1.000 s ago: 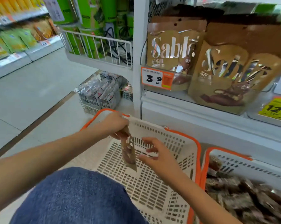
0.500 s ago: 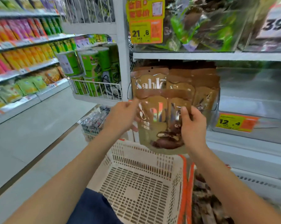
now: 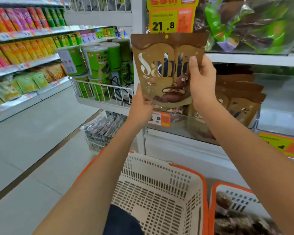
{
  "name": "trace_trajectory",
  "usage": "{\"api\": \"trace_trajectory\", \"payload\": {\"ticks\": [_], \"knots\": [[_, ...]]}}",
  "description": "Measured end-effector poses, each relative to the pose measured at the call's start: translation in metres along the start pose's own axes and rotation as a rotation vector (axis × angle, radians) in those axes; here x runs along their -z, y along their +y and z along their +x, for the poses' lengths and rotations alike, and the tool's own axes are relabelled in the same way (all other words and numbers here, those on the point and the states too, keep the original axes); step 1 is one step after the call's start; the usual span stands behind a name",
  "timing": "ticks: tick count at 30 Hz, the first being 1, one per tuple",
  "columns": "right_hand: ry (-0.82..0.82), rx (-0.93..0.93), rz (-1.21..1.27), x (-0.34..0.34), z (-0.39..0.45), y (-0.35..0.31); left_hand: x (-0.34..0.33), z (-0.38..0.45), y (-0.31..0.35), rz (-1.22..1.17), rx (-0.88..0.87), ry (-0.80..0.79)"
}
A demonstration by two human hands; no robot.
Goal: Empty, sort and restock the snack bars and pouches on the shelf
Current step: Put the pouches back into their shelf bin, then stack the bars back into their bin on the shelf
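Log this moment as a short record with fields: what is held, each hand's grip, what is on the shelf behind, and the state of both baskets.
held item: brown Sable pouch, upright, lifted in front of the shelf
left hand: grips the pouch's lower left corner
right hand: grips the pouch's right edge, thumb on the front
shelf behind: more brown pouches standing in the clear bin
near basket: white with orange rim, nothing visible inside
right basket: holds dark wrapped snacks
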State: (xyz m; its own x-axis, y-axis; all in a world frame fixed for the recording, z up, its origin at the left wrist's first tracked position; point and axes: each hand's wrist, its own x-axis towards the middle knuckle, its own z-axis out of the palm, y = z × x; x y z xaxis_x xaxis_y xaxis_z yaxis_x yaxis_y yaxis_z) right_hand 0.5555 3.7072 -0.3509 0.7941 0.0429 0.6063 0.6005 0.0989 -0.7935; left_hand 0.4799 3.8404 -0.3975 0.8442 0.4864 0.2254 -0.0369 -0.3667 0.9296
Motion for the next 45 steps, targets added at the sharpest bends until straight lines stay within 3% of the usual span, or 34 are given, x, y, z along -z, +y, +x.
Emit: {"api": "trace_trajectory", "payload": {"ticks": [5,11,16,20,24,31,37,40,45], "knots": [[-0.048,-0.183,-0.056,0.0,-0.002,0.043,-0.003,0.027,-0.031,0.164,0.091,-0.06],[-0.017,-0.468,-0.083,0.014,-0.006,0.084,-0.007,0.024,-0.027,0.304,-0.034,-0.012],[-0.132,-0.469,-0.206,0.021,-0.004,0.08,-0.007,0.031,-0.028,0.341,-0.061,0.012],[-0.161,-0.392,-0.326,0.027,-0.007,0.077,-0.002,0.04,-0.028,0.249,-0.142,0.174],[-0.161,-0.338,-0.427,0.029,-0.006,0.071,-0.002,0.048,-0.03,0.179,-0.136,0.225],[-0.337,-0.329,-0.821,0.027,-0.011,0.07,-0.002,0.057,-0.043,0.503,-0.069,0.201],[-0.227,-0.268,-0.625,0.042,-0.03,0.052,0.004,0.031,-0.036,0.439,-0.042,0.155],[-0.148,-0.271,-0.458,0.065,-0.05,0.035,0.013,-0.001,-0.03,0.403,-0.009,-0.023],[-0.154,-0.263,-0.181,0.127,-0.115,0.012,0.004,-0.052,-0.022,0.377,0.017,-0.215]]}}
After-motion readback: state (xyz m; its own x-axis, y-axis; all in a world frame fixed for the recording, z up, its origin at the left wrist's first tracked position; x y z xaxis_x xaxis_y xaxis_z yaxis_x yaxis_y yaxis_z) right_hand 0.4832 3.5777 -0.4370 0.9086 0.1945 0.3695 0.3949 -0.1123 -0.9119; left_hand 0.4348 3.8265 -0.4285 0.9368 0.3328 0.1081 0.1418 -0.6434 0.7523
